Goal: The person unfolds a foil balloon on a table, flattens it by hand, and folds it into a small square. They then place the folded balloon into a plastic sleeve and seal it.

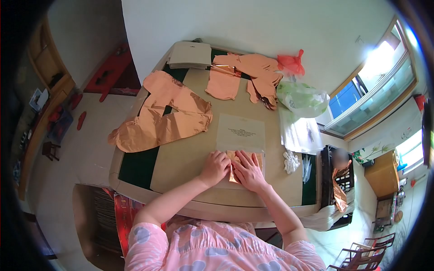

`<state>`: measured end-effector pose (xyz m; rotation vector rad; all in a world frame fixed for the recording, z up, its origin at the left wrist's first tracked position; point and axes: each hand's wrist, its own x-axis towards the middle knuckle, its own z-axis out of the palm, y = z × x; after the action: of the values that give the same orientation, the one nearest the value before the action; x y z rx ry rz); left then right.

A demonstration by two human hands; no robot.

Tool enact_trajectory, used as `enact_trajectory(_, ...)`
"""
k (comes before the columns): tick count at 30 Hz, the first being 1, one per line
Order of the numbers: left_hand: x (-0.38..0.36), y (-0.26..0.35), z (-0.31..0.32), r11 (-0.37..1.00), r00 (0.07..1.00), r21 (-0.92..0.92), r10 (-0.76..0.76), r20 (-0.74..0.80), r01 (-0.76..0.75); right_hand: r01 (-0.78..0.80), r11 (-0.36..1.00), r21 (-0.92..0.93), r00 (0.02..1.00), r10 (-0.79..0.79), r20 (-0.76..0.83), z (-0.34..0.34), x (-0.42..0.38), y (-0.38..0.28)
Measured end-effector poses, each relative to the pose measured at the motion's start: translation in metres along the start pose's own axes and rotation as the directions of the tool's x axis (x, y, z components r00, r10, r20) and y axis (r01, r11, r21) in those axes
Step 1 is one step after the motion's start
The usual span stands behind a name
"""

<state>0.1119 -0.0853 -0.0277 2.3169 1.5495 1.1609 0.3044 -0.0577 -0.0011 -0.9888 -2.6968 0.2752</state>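
A small folded rose-gold foil balloon (233, 174) lies on the table, at the lower part of a clear plastic bag (240, 122) printed with dark text. My left hand (216, 168) has its fingers curled together at the foil's left edge; its fingertips are partly hidden. Across the foil lies my right hand (250, 172), fingers stretched out and pressing down. A large flat foil balloon (181, 128), creased and unfolded, spreads out to the left. Further back lie several more flat foil balloons (224, 83), overlapping each other.
A stack of grey card sheets (190, 55) sits at the back left. Along the right are a red plastic bag (293, 63), a green-and-white bag (303, 100), clear bags (298, 133), white string (291, 161) and thin straws (306, 169). A black crate (329, 176) stands beyond the right edge.
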Motion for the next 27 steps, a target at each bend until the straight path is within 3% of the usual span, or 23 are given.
enact_trajectory(3,-0.006,-0.002,0.001,0.997,0.997,0.017,0.071,-0.034,-0.070,-0.009,1.000,-0.016,1.000,0.009,0.005,0.000,0.001,-0.001)
enact_trajectory(6,-0.008,0.004,-0.007,0.962,0.973,0.165,0.227,-0.037,-0.218,-0.017,1.000,-0.017,1.000,0.017,0.010,-0.001,0.001,-0.002)
enact_trajectory(12,-0.010,0.017,-0.012,0.994,0.999,0.111,0.014,-0.045,-0.009,-0.015,1.000,-0.015,1.000,0.015,0.007,0.000,0.000,-0.002)
enact_trajectory(15,-0.013,0.017,-0.003,0.994,1.000,0.103,-0.022,-0.014,0.023,-0.009,1.000,-0.020,1.000,0.009,0.002,0.000,0.001,-0.001)
enact_trajectory(18,-0.014,0.019,0.000,0.993,0.993,0.097,-0.064,-0.097,0.073,-0.010,1.000,-0.019,1.000,0.011,0.003,0.000,0.002,-0.001)
enact_trajectory(21,-0.014,0.019,0.000,0.993,0.992,0.087,-0.067,-0.105,0.076,-0.008,1.000,-0.027,1.000,0.009,0.002,0.001,0.000,-0.001)
enact_trajectory(27,-0.023,0.016,-0.001,0.992,0.997,0.103,0.080,-0.021,-0.077,-0.004,1.000,-0.015,1.000,0.004,-0.009,0.000,0.001,-0.001)
